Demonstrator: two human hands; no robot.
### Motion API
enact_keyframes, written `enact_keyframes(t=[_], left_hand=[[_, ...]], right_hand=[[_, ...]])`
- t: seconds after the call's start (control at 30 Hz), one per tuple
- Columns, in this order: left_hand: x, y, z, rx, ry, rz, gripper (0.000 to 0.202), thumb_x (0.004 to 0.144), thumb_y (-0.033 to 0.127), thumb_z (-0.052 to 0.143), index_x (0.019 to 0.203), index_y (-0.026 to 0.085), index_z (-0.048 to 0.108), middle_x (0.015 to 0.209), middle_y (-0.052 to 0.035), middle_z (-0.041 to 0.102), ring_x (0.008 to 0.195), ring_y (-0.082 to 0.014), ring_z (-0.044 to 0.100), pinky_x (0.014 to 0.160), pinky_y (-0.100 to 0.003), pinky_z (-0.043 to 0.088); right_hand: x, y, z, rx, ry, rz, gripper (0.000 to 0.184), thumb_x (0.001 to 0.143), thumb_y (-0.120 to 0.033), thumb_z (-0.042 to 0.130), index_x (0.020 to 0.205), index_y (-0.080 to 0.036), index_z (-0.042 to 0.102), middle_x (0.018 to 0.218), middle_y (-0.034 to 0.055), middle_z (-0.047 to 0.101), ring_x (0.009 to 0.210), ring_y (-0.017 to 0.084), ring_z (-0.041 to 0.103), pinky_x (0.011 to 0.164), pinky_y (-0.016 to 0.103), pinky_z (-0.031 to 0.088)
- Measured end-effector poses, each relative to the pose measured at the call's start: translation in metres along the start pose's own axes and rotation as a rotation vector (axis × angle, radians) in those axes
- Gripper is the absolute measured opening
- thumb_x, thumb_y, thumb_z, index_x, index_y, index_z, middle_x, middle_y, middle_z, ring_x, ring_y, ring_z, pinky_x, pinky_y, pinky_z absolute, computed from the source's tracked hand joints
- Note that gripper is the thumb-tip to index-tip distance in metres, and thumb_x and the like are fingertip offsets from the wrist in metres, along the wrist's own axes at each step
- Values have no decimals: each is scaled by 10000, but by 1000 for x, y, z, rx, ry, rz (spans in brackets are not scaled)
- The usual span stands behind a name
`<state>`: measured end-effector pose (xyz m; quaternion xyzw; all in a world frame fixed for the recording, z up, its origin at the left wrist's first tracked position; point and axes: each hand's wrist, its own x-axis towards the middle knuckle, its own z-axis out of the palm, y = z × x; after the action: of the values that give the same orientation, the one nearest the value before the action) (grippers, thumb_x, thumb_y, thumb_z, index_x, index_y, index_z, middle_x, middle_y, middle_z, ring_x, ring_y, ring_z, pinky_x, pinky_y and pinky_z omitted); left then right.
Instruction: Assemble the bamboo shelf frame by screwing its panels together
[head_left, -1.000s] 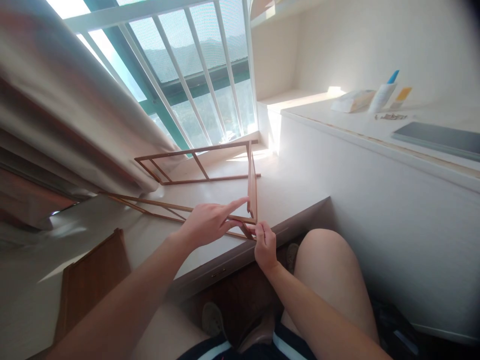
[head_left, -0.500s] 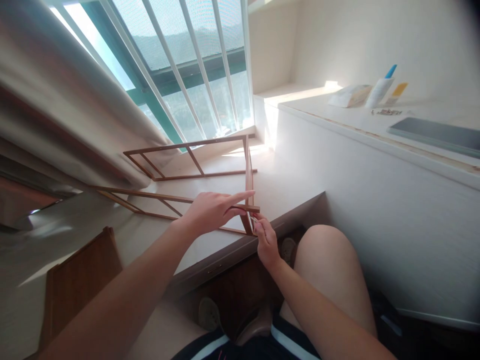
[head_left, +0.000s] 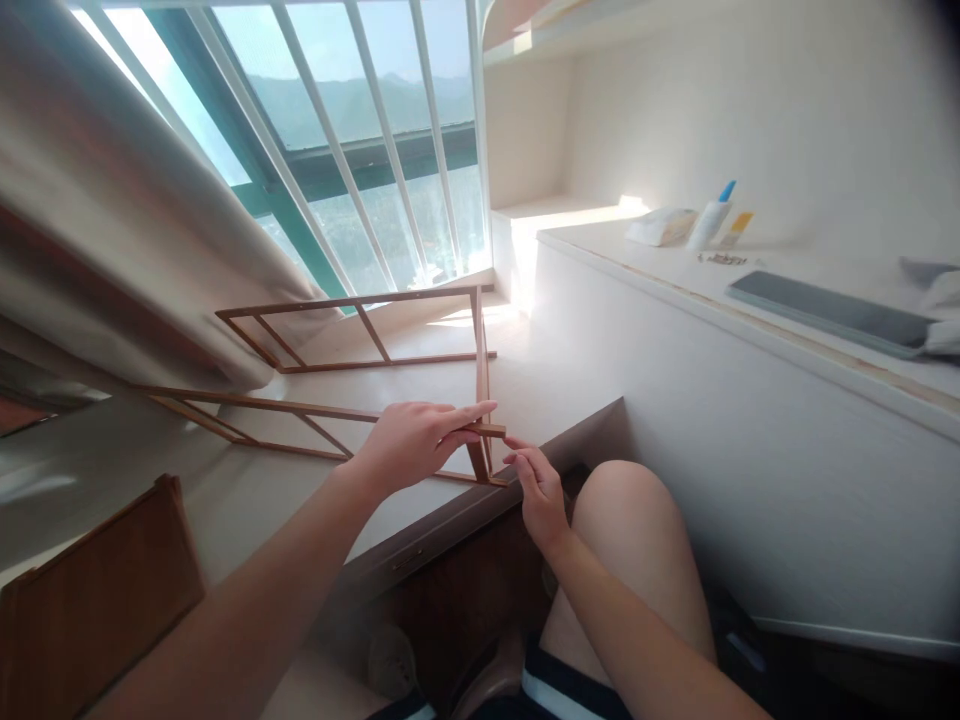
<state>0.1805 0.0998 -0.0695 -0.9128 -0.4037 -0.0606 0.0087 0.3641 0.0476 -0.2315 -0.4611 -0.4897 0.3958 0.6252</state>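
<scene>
A brown wooden frame [head_left: 360, 307], made of slim rails and crossbars, stands on the pale ledge in front of me. Two ladder-like sides run off to the left, joined by an upright piece at their right end. My left hand [head_left: 415, 440] grips the nearer side's upper rail by its right end, thumb and fingers around it, index finger stretched along the top. Just below and right of that rail end is my right hand [head_left: 541, 492], fingers curled and pinched close to the joint. Whatever small thing it may hold is too small to make out.
A white cabinet top [head_left: 600, 255] on the right carries a white bottle with a blue tip [head_left: 709, 222], a yellow-capped tube [head_left: 738, 228], small metal parts [head_left: 724, 259] and a grey flat panel [head_left: 825, 312]. A brown wooden panel [head_left: 97, 590] is at lower left; a curtain [head_left: 150, 200] hangs behind.
The view has shifted, showing more of the cabinet top. My right hand has drawn slightly away from the frame's upright, its fingertips now by the rail end. My left hand keeps its grip.
</scene>
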Motion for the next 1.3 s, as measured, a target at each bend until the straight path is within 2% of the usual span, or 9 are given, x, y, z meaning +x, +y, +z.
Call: enact_keyframes(t=[0.13,0.33,0.43,0.57,0.7,0.87,1.0,1.1,1.3], left_hand=[[-1,1,0,-9,-22,5,447,993,421,349,1440,437,349,994,52,726,866,-180,667,671,-281,424],[5,0,1,-44,-24,32,465,996,395,314,1460,381,343,1126,23,710,926,-205,683,702,-304,477],[7,-1,2,-27,-16,13,475,986,411,325,1461,388,347,1097,17,718,885,-208,690,687,-305,487],[8,-1,3,-10,-18,-12,487,976,443,345,1459,380,363,1046,9,729,828,-203,696,664,-294,492],[10,0,-1,-18,-3,-11,452,978,391,363,1423,370,434,971,-3,740,814,-183,702,647,-248,489],[11,2,-5,-49,29,-11,444,957,348,391,1391,382,478,880,-3,742,746,-167,699,628,-222,498],[12,-2,-1,-65,43,1,444,940,335,412,1371,388,503,829,-9,738,700,-163,690,614,-211,503],[12,-3,0,-57,44,11,437,940,337,419,1363,395,510,824,-9,736,696,-163,689,603,-207,501],[13,-2,-4,-37,65,-10,421,922,355,481,1336,420,525,823,12,728,686,-143,685,598,-190,485]], right_hand=[[9,-18,-48,38,53,88,288,950,-397,490,1037,-203,684,981,80,710,892,228,645,840,387,498],[38,-54,-137,32,248,-55,370,940,-364,462,620,-202,554,649,6,556,674,165,556,694,312,486],[65,-84,-168,-82,365,-175,274,879,-358,549,662,-199,600,769,29,623,773,184,593,754,340,506],[104,-136,-188,-198,355,-347,261,785,-296,631,555,-188,571,1106,75,685,1029,241,614,914,391,485],[141,-185,-197,-395,335,-424,248,762,-241,552,518,-202,534,646,27,637,682,190,615,726,348,502],[205,-224,-218,-871,515,-431,345,732,-234,542,535,-236,258,517,-46,261,499,108,296,477,263,279],[263,-231,-242,-1081,455,-348,308,679,-161,556,596,-240,270,569,-53,225,542,111,238,496,272,229],[298,-221,-258,-1209,423,-220,170,667,-160,590,734,-215,445,656,-30,420,586,123,350,541,265,294],[338,-193,-276,-1429,209,147,308,685,-246,686,974,-179,602,892,69,635,747,182,555,639,277,388]])
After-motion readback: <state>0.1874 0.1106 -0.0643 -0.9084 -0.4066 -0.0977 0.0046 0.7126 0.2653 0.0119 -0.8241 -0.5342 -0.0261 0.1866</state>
